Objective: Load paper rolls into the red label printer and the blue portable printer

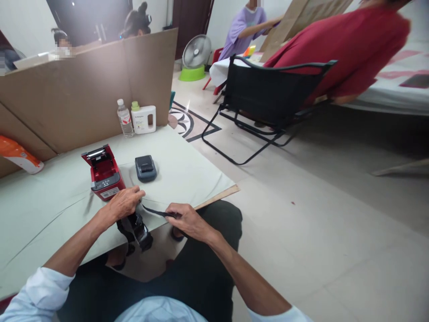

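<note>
Room: a pale tiled floor (318, 223) and a table (187, 165) covered in light green cloth, its edge set above the wearer's knees.
Right hand (190, 220): closed in a pinch on the black strap (154, 211), at the table's edge.
Left hand (123, 204): fingers curled shut around the strap's other visible end; the exact hold is partly hidden.
Strap: spanned between both hands, sagging slightly.
Glossy black bundle (142, 233): hung below the left hand, past the edge; its join to the strap cannot be told.
Hazard, bundle: could be dropped to the floor if the left grip were loosened.
Red printer (106, 176): stood just beyond the left hand, lid raised.
Hazard, printer: could be knocked by the left wrist if the strap were jerked.
Dark device (145, 168): laid right of the printer, apart.
Clear bottle (125, 120), white jug (144, 119): stood side by side before a cardboard panel (90, 89).
Beyond: black folding chair (271, 89), fan (196, 51).
</note>
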`<action>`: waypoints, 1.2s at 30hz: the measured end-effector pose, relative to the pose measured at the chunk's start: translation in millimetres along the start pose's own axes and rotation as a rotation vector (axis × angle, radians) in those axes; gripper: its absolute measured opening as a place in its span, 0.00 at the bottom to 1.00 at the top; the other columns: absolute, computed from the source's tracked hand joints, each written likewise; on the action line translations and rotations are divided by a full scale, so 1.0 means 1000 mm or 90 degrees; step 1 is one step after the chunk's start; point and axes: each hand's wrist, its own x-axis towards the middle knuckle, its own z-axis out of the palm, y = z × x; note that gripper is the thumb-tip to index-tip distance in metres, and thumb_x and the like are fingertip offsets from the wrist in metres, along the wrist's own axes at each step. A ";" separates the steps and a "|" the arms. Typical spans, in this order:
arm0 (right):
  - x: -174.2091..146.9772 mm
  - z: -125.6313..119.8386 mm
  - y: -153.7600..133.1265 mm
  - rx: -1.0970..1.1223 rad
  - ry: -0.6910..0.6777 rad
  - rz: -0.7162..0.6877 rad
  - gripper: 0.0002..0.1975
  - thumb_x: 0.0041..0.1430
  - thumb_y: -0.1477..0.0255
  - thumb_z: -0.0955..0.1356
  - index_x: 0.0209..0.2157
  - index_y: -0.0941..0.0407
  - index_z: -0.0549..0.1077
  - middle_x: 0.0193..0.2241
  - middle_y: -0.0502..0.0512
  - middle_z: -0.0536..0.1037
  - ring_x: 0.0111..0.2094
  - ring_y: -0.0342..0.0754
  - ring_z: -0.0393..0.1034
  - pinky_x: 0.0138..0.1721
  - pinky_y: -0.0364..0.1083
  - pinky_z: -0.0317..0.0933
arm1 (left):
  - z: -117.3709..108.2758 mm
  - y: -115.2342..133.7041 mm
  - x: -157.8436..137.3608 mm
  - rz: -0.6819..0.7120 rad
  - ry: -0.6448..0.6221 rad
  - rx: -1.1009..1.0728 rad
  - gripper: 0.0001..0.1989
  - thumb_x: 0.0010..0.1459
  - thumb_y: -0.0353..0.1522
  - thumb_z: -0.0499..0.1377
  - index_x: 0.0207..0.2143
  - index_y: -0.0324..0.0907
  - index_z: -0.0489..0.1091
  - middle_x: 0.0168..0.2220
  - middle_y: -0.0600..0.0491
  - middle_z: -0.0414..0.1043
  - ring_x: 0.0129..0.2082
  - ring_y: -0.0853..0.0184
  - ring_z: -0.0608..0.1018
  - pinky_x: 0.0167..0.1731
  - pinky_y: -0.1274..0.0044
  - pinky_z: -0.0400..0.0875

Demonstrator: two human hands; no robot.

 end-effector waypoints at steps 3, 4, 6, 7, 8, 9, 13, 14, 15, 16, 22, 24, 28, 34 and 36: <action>0.000 -0.002 -0.009 0.003 -0.056 0.001 0.05 0.59 0.71 0.69 0.33 0.56 0.78 0.32 0.51 0.77 0.34 0.46 0.71 0.37 0.43 0.62 | 0.000 -0.004 -0.007 0.008 0.004 -0.047 0.12 0.66 0.27 0.53 0.48 0.42 0.73 0.45 0.47 0.75 0.39 0.60 0.79 0.37 0.73 0.71; -0.001 -0.005 -0.011 0.004 -0.078 0.006 0.05 0.60 0.71 0.70 0.34 0.56 0.78 0.33 0.52 0.78 0.35 0.47 0.72 0.37 0.43 0.63 | -0.001 -0.007 -0.010 0.014 0.019 -0.078 0.12 0.67 0.30 0.55 0.50 0.43 0.73 0.47 0.47 0.76 0.43 0.59 0.80 0.40 0.72 0.73; -0.003 -0.010 -0.014 -0.005 -0.111 0.027 0.06 0.60 0.69 0.71 0.37 0.56 0.79 0.36 0.53 0.80 0.37 0.48 0.74 0.39 0.44 0.66 | -0.007 -0.013 -0.017 0.019 0.075 -0.146 0.14 0.68 0.34 0.56 0.54 0.44 0.73 0.52 0.46 0.77 0.49 0.58 0.80 0.49 0.69 0.74; -0.004 -0.012 -0.015 -0.015 -0.124 0.039 0.08 0.60 0.68 0.72 0.39 0.56 0.79 0.38 0.54 0.80 0.39 0.49 0.75 0.41 0.44 0.66 | -0.010 -0.017 -0.023 0.013 0.113 -0.175 0.15 0.69 0.34 0.55 0.54 0.44 0.74 0.53 0.46 0.77 0.51 0.58 0.79 0.51 0.68 0.73; -0.005 -0.015 -0.016 -0.026 -0.136 0.050 0.09 0.60 0.67 0.72 0.40 0.56 0.79 0.40 0.54 0.81 0.40 0.50 0.76 0.42 0.45 0.67 | -0.014 -0.021 -0.030 0.002 0.150 -0.197 0.15 0.69 0.33 0.54 0.54 0.44 0.75 0.53 0.47 0.77 0.51 0.58 0.79 0.53 0.67 0.73; -0.006 -0.017 -0.016 -0.036 -0.146 0.058 0.10 0.60 0.66 0.73 0.42 0.55 0.80 0.42 0.55 0.81 0.42 0.51 0.76 0.44 0.46 0.68 | -0.017 -0.025 -0.039 -0.012 0.184 -0.212 0.15 0.69 0.32 0.53 0.52 0.44 0.75 0.52 0.47 0.78 0.51 0.59 0.79 0.54 0.67 0.73; -0.007 -0.021 -0.017 -0.044 -0.155 0.066 0.16 0.60 0.63 0.74 0.48 0.55 0.79 0.46 0.57 0.81 0.45 0.53 0.76 0.48 0.48 0.69 | -0.016 -0.040 -0.078 -0.079 0.243 -0.223 0.16 0.66 0.29 0.53 0.51 0.45 0.76 0.52 0.48 0.79 0.53 0.59 0.80 0.56 0.65 0.74; -0.006 -0.021 -0.018 -0.043 -0.150 0.061 0.17 0.60 0.63 0.74 0.49 0.55 0.79 0.47 0.57 0.81 0.45 0.53 0.76 0.47 0.48 0.69 | -0.011 -0.042 -0.087 -0.093 0.239 -0.222 0.17 0.65 0.29 0.54 0.52 0.45 0.76 0.54 0.48 0.79 0.55 0.58 0.79 0.57 0.64 0.74; -0.004 -0.021 -0.019 -0.042 -0.142 0.053 0.17 0.61 0.62 0.73 0.49 0.54 0.79 0.47 0.57 0.81 0.44 0.52 0.76 0.46 0.48 0.70 | -0.004 -0.044 -0.093 -0.105 0.228 -0.220 0.18 0.63 0.29 0.55 0.54 0.45 0.75 0.55 0.47 0.78 0.57 0.57 0.78 0.59 0.62 0.73; -0.002 -0.020 -0.021 -0.041 -0.129 0.042 0.16 0.62 0.62 0.72 0.49 0.54 0.79 0.47 0.58 0.81 0.44 0.52 0.76 0.45 0.48 0.70 | 0.003 -0.046 -0.098 -0.112 0.212 -0.220 0.20 0.61 0.28 0.56 0.55 0.45 0.74 0.57 0.47 0.77 0.59 0.56 0.77 0.60 0.61 0.72; 0.016 -0.012 -0.037 -0.018 -0.026 -0.048 0.13 0.66 0.63 0.69 0.47 0.55 0.78 0.42 0.57 0.80 0.42 0.50 0.76 0.40 0.47 0.70 | 0.037 -0.044 -0.097 -0.105 0.171 -0.250 0.25 0.57 0.26 0.58 0.57 0.45 0.72 0.60 0.46 0.75 0.61 0.56 0.76 0.62 0.62 0.70; 0.023 -0.007 -0.041 -0.019 -0.013 -0.063 0.12 0.67 0.63 0.69 0.45 0.55 0.78 0.41 0.57 0.80 0.40 0.49 0.75 0.38 0.46 0.70 | 0.040 -0.040 -0.092 -0.113 0.196 -0.258 0.21 0.59 0.28 0.60 0.55 0.44 0.73 0.58 0.45 0.76 0.59 0.55 0.77 0.60 0.62 0.72; 0.036 0.003 -0.046 -0.017 -0.005 -0.089 0.12 0.67 0.63 0.69 0.45 0.55 0.78 0.40 0.56 0.80 0.39 0.48 0.75 0.37 0.46 0.69 | 0.037 -0.033 -0.091 -0.125 0.213 -0.282 0.14 0.61 0.29 0.59 0.49 0.43 0.74 0.48 0.47 0.79 0.49 0.59 0.81 0.51 0.67 0.75; 0.060 0.024 -0.059 0.019 -0.034 -0.108 0.13 0.66 0.63 0.68 0.45 0.55 0.79 0.40 0.57 0.80 0.39 0.48 0.75 0.37 0.46 0.68 | 0.025 -0.036 -0.107 -0.154 0.313 -0.347 0.15 0.60 0.27 0.58 0.49 0.43 0.74 0.46 0.48 0.80 0.43 0.62 0.81 0.41 0.72 0.77; 0.069 0.032 -0.064 0.032 -0.048 -0.099 0.13 0.65 0.63 0.69 0.46 0.55 0.79 0.40 0.56 0.80 0.39 0.48 0.74 0.38 0.46 0.67 | 0.017 -0.038 -0.111 -0.148 0.367 -0.360 0.17 0.61 0.28 0.58 0.52 0.44 0.74 0.49 0.47 0.80 0.43 0.62 0.81 0.38 0.74 0.78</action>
